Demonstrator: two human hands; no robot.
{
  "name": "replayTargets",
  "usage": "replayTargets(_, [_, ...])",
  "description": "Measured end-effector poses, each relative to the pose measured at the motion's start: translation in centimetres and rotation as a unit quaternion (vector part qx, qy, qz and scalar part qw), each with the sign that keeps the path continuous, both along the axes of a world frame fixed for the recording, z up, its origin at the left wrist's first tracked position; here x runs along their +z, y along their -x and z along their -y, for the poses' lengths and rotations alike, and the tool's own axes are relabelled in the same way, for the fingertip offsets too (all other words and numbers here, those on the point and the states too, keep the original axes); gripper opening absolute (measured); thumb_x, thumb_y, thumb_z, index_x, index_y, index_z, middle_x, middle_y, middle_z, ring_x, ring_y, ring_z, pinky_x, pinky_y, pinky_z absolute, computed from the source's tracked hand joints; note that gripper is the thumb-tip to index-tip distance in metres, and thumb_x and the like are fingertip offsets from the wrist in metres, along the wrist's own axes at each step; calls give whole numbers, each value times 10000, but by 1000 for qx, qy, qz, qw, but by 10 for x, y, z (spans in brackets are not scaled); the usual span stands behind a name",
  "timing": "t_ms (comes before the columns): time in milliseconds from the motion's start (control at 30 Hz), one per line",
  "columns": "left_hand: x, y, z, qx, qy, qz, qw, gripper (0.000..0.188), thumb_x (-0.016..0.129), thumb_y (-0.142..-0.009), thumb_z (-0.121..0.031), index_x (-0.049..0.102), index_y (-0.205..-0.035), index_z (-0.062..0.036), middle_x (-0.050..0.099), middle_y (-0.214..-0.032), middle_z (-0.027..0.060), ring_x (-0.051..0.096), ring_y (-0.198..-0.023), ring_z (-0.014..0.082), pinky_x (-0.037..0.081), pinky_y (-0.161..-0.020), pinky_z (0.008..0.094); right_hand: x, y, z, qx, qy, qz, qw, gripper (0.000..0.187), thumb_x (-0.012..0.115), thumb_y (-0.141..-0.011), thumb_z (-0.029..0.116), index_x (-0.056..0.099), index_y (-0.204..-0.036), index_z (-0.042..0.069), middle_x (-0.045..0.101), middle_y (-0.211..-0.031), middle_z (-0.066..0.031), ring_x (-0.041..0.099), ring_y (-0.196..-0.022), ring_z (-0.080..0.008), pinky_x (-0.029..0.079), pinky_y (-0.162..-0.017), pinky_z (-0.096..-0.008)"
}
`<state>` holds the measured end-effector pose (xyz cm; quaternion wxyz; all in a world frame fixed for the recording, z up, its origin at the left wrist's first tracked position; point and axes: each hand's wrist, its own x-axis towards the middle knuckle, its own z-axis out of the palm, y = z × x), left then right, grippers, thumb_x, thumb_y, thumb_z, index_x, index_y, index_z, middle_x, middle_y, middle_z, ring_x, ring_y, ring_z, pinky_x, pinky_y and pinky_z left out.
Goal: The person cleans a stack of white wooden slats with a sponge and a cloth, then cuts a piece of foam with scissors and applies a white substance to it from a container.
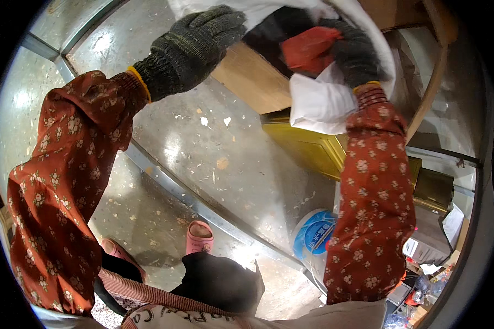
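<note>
Both my hands wear dark knitted work gloves with yellow cuffs over red flowered sleeves. My left hand [195,46] grips the rim of a big white sack [368,24] at the top of the view and holds its mouth open. My right hand [354,52] reaches into the sack's mouth, closed on a crumpled red plastic bag [310,48]. A white crumpled bag or wrapper [318,104] hangs under my right wrist, against the sack's front; whether my hand holds it I cannot tell. The sack's inside is dark.
A yellow wooden cabinet or door panel [307,148] and a pale wooden board [252,79] stand under the sack. A metal floor rail [203,205] crosses the concrete floor. A white and blue bucket [313,236] sits by my right elbow. Boxes and packets crowd the lower right [428,257]. My pink slippers [199,237] show below.
</note>
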<state>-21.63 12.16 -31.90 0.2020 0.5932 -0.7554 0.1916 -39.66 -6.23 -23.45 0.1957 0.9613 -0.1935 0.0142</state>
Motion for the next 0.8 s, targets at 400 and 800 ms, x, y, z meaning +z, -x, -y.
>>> replayTargets(400, [17,49,-8,-204,0,50,978,429,556,-854,-114,528,-1283,-109,504,-1321,87,507,-1188,251,433,-968,402,5,76,98,-114,-17,123,986,475,623,-833,225,490,-1267,85,515,-1235,-160,512,-1121,-304,400,-976,-385])
replayTargets(800, [21,22,54,-164,-100,47,980,409,572,-882,-153,520,-1286,-113,549,-1274,97,572,-1101,224,496,-897,350,-17,85,110,-128,-34,160,978,430,607,-835,170,510,-1241,65,544,-1202,-162,539,-1088,-303,423,-948,-379])
